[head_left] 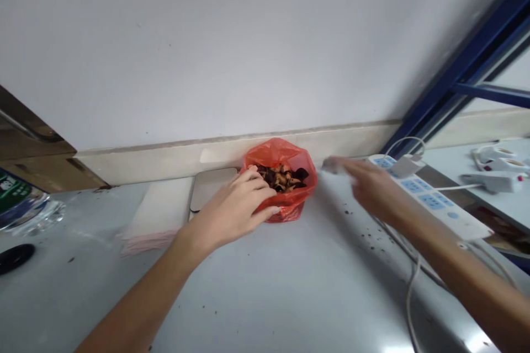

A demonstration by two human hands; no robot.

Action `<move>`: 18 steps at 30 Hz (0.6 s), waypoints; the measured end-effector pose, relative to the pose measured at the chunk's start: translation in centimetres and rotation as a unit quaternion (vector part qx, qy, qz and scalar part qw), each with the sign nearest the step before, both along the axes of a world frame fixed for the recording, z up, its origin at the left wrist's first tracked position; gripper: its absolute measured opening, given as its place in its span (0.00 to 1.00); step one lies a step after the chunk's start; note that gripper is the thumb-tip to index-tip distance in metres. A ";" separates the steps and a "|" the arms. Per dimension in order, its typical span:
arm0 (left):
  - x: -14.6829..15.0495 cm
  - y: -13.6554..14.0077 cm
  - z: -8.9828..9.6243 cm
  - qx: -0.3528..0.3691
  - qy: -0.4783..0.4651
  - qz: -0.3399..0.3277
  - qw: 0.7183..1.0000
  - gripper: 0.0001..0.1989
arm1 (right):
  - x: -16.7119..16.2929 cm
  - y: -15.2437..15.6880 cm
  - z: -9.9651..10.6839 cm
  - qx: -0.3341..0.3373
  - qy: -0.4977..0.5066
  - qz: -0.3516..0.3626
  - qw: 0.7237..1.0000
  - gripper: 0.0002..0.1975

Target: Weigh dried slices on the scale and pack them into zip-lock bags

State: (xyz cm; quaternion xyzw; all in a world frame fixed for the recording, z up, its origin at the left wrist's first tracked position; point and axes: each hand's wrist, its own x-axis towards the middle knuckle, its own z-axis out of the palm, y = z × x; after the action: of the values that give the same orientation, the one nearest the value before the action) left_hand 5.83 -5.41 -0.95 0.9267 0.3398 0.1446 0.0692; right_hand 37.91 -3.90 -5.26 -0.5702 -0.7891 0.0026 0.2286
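Arms (pixel 165 276) outstretched, left hand (pixel 238 204) touching bag (pixel 290 207).

The bag (pixel 285 212) stands by the worktop's (pixel 269 298) back edge, pieces (pixel 285 177) inside, the wall (pixel 248 55) behind. Just left along that edge lies the slab (pixel 211 185), then the tissues (pixel 159 209). Farther left is the container (pixel 19 204), the disc (pixel 16 258) before it. Along the right edge lies the power strip (pixel 433 200), a plug (pixel 406 166) on it, a cord (pixel 408 303) beside it stretching toward the front edge.
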 end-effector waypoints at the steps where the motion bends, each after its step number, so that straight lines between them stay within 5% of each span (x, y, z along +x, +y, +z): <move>1: 0.2 0.0 0.1 -0.018 0.016 0.002 1.000 0.11 | 0.0 -0.1 -1.3 -0.030 -0.031 0.052 0.998 0.36; 4: 0.6 -0.2 0.5 -0.047 0.030 0.007 0.998 0.09 | -0.5 -0.2 -2.8 -0.129 -0.095 0.129 0.979 0.36; 7: 0.5 -0.2 0.9 -0.053 0.010 -0.007 0.999 0.09 | -1.1 -0.1 -0.3 -0.189 -0.073 0.130 0.971 0.43; 11: -0.3 -0.3 1.1 -0.025 -0.054 -0.026 0.998 0.09 | -3.7 0.4 5.1 -0.073 0.018 0.038 0.996 0.28; 13: -0.9 -0.4 1.2 -0.016 -0.074 -0.019 0.997 0.09 | -6.3 0.7 7.1 -0.064 0.024 0.058 0.996 0.21; 18: -2.6 -0.6 1.4 -0.029 -0.068 0.007 0.997 0.10 | -13.1 1.9 7.8 -0.233 -0.133 0.082 0.960 0.11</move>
State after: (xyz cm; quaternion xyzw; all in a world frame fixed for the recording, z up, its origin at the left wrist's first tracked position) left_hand 3.27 -5.98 0.47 0.9100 0.3451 0.1975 0.1174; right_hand 24.81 -2.01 2.59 -0.5360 -0.8341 0.1290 -0.0186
